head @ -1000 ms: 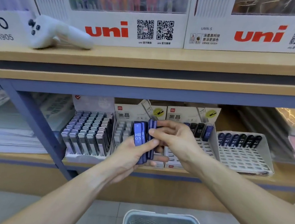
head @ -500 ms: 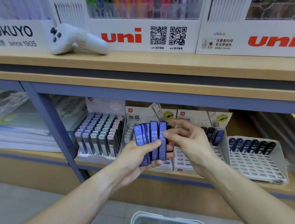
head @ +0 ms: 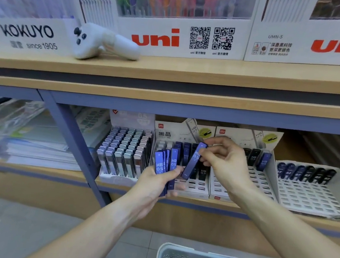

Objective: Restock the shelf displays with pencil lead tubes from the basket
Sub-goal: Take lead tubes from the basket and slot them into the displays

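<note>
- both hands are busy: the left hand (head: 156, 185) grips a fanned bundle of blue tubes (head: 165, 165) upright, while the right hand (head: 226, 163) pinches a single tube (head: 193, 161) between thumb and fingertips, apart from the bundle.
- single tube's long axis runs steeply, cap end up and tilted to the right, lower end pointing down at the middle tray (head: 193, 188) on the lower shelf (head: 120, 185).
- that tray lies straight behind and just below the right hand, so by my judgement the right hand is the nearer one for slotting; the tube likely needs tipping closer to the slant of the tubes already standing there.
- counts: about four tubes show in the left bundle, though overlap makes this uncertain; one in the right hand.
- four display trays sit side by side along the shelf's front edge: a full grey-capped tray (head: 124, 155) at left, the middle tray partly filled, a third tray (head: 241, 187) with three tubes visible, and a far-right tray (head: 310, 193) with one back row of six.
- one basket (head: 201, 257) stands on the floor below, more tubes inside, number unclear.
</note>
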A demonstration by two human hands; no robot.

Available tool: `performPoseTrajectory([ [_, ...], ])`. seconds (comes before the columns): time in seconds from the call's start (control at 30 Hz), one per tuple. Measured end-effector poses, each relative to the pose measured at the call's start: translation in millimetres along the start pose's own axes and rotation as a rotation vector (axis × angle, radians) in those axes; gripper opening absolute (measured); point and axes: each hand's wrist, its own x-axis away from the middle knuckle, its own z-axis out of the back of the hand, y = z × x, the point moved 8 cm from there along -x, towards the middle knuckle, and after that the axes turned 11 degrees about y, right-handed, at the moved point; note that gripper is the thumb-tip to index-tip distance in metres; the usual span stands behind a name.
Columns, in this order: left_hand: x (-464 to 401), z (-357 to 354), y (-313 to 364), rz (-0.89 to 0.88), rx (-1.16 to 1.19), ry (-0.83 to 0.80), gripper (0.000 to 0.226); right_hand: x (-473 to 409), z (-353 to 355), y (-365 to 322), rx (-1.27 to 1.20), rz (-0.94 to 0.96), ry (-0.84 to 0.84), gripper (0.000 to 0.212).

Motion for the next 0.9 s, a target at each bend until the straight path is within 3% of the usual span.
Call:
performPoseTrajectory([
  [0.2, -5, 29, -5, -0.088, -0.139, 0.039, 0.023, -10, -9, 3, 0.105, 0.127, 0.099, 0.019],
  [0.53, 0, 41, -18, 0.013, 0.001, 0.066, 0.011, 4, -66, 1, 0.539, 0.556, -0.106, 0.017],
  [0.9, -4, 41, -19, 0.044, 0.059, 0.091, 0.013, 1, -82, 2, 0.681, 0.616, -0.142, 0.012],
])
